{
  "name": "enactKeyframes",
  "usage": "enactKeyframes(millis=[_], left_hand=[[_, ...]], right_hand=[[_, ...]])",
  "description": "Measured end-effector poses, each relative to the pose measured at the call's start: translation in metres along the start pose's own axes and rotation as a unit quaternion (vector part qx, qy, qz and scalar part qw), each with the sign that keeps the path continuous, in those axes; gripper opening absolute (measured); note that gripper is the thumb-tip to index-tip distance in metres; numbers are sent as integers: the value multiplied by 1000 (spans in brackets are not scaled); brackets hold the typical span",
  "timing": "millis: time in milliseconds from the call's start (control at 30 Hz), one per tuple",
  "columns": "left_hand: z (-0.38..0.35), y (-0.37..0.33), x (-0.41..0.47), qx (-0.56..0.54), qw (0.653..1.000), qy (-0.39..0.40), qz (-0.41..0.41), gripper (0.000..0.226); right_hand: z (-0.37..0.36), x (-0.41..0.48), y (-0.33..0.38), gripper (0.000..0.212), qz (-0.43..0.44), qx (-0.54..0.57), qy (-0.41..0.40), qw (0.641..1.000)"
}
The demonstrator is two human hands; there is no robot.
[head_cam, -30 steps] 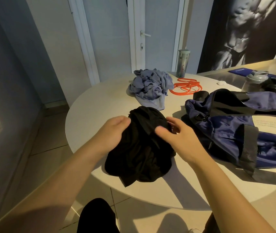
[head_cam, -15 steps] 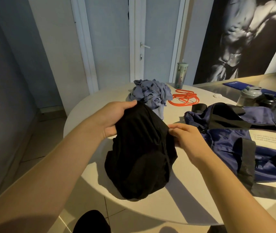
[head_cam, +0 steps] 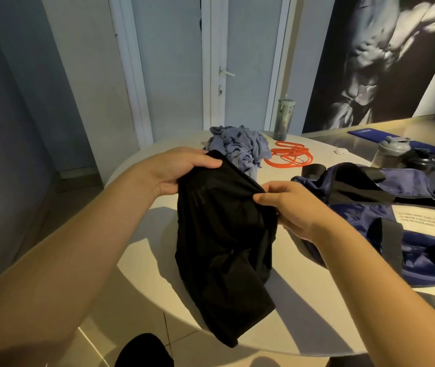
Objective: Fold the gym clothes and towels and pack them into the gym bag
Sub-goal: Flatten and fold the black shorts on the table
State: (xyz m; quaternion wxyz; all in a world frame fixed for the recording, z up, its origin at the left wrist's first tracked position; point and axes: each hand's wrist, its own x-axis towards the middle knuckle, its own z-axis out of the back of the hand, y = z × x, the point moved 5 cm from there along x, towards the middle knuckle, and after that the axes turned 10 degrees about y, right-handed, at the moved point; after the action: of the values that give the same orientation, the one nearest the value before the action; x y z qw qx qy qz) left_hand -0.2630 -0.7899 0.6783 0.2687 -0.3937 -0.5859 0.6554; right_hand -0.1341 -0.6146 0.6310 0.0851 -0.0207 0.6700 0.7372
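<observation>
**A:** Where was the black garment found?

**B:** The black garment (head_cam: 224,247) was held up over the near side of the round tabletop (head_cam: 152,234). Its top edge was stretched between the two hands and the rest hung down in loose folds. Its lower end was seen at the tabletop's near rim; whether it rested there could not be told.

**A:** How was it gripped?

**B:** The upper left corner was held by the left hand (head_cam: 176,168), with the fingers (head_cam: 205,161) curled together over the cloth. The upper right edge was pinched by the right hand (head_cam: 290,207) between thumb and curled fingers.

**A:** And the gym bag?

**B:** The dark blue gym bag (head_cam: 370,213) was laid on the tabletop just right of the right hand, slumped, with black straps across it. A pale label was seen on it, its print too small to be read.

**A:** What else was noted?

**B:** A crumpled blue-grey pile of clothes (head_cam: 237,147) was seen behind the garment, with an orange band (head_cam: 287,156) coiled beside it. A tumbler (head_cam: 285,119) was stood at the far edge, and a shaker bottle (head_cam: 388,154) beyond the bag.
</observation>
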Motion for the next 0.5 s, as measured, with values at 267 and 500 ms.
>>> enactKeyframes(millis=[267, 500], left_hand=[[68, 25, 33, 165, 938, -301, -38, 28], [35, 58, 26, 524, 806, -271, -37, 52]], right_hand=[[36, 25, -3, 9, 54, -258, -196, 944], [-5, 18, -23, 17, 60, -326, -127, 935]])
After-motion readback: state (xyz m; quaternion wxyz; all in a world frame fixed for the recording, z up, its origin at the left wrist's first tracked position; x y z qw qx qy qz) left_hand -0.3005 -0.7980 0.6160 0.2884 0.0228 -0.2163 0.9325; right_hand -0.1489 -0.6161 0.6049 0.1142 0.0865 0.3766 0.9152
